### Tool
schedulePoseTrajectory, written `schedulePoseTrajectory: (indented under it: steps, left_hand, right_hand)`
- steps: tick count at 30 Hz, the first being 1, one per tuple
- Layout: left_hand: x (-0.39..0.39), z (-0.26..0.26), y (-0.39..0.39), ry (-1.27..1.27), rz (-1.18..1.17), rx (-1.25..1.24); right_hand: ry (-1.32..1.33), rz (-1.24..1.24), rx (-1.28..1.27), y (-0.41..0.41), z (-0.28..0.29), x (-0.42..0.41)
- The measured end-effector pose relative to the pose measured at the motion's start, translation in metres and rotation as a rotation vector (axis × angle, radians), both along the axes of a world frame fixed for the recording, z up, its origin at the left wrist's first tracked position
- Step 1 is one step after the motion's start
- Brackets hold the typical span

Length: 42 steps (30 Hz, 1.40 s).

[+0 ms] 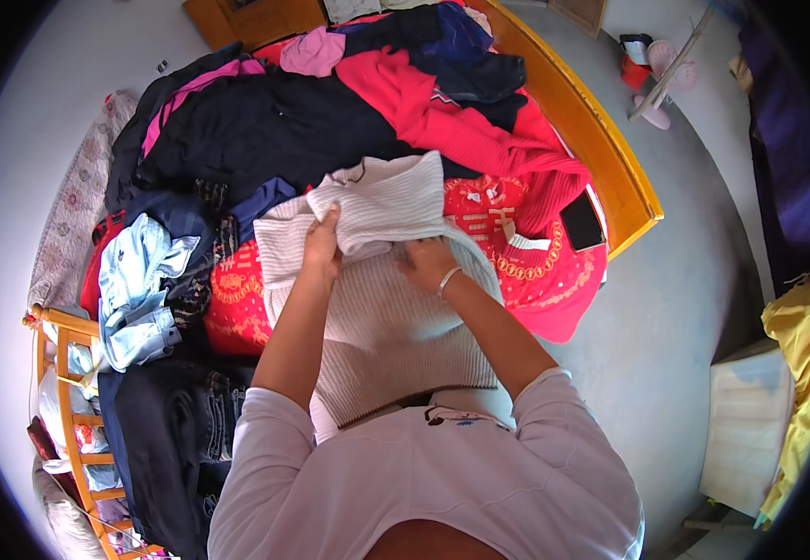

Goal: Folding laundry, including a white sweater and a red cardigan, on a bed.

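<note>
A cream ribbed knit sweater (405,308) with a dark-edged hem lies over the bed's near edge and against my body, its upper part folded over. My left hand (323,245) grips the folded knit, thumb on top and fingers beneath it. Under the fold's lower edge, my right hand (429,262), with a bangle on the wrist, touches the sweater; its fingertips are partly hidden, so its grip is unclear. Beyond the sweater lie a black garment (237,126) and a red knit sweater (440,126). A light blue denim jacket (135,280) lies to the left.
A red patterned bedspread (538,294) covers the bed, with a black phone (582,222) near its right edge. A wooden bed board (587,119) runs along the right. Dark folded trousers (160,420) lie near left, beside a wooden rack (82,420). A pale box (748,427) stands right.
</note>
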<state>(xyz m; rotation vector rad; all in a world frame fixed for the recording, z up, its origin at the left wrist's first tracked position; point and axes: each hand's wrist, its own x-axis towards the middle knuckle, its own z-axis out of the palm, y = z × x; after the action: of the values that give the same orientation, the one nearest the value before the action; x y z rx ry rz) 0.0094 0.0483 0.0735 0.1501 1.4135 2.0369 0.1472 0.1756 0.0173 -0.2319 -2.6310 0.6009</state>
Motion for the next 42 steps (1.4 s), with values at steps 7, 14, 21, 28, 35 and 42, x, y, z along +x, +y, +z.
schedulePoseTrajectory:
  steps: [7,14,21,28,35,42]
  left_hand:
    - [-0.028,0.027,-0.018,0.040,-0.283,0.079]
    - [-0.020,0.006,0.003,0.364,-0.219,-0.480]
    - [0.021,-0.005,0.003,0.616,-0.364,-0.906]
    - [0.012,0.019,0.002,0.210,-0.625,-0.733]
    - [0.004,0.075,0.024,0.548,-0.385,-0.233]
    - [-0.049,0.040,-0.011,0.179,-0.170,0.002]
  right_hand:
    - [0.133,-0.097,-0.641,0.047,-0.022,-0.025]
    - [0.268,-0.040,-0.945,0.065,-0.015,-0.022]
    - [0.225,-0.069,-1.574,0.026,0.008,-0.014]
    - [0.559,0.533,-2.090,0.031,0.023,-0.002]
    - [0.660,0.175,-1.664,0.052,0.007,-0.003]
    - [-0.040,-0.013,-0.189,0.039,-0.011,0.015]
